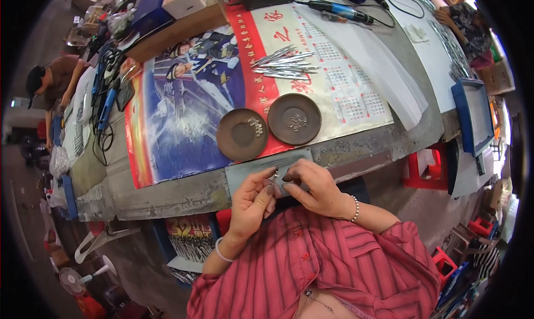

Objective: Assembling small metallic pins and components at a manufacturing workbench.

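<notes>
Both hands, the left hand point(251, 202) and the right hand point(312, 187), are pinching a tiny metal piece point(276, 174) together with curled fingertips over a grey plate point(245, 173) at the bench point(183, 192) edge, while two brown dishes point(242, 134) and a pile of metal strips point(285, 64) are lying on a poster beyond.

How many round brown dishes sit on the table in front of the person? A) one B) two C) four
B, since two brown dishes lie side by side on the poster, the left dish and the right dish, each holding a few tiny metal bits, just beyond the left hand and right hand.
</notes>
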A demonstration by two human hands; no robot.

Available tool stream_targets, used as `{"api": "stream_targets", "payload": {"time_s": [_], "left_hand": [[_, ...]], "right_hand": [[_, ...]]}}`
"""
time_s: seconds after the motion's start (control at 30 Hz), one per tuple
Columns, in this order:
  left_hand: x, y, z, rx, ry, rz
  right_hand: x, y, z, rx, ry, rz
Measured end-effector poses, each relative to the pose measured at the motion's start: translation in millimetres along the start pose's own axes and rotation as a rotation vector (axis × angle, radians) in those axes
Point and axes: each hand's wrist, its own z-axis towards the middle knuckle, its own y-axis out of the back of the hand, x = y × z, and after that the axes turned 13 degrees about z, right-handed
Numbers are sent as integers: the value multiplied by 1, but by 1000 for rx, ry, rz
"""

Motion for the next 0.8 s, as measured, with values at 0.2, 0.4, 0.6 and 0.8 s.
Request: {"api": "stream_targets", "payload": {"time_s": [0.2, 0.4, 0.6, 0.8], "left_hand": [[6, -15, -18, -111, -126, -12], [31, -33, -23, -340, -263, 104], [37, -41, -21, -410, -361, 99], [33, -48, -19, -474, -325, 42]], "right_hand": [[-1, -20, 17, -77, 295, -66], [-2, -32, 5, -102, 343, -299], [3, -27, 15, -42, 77, 124], [-7, -27, 30, -87, 461, -87]]}}
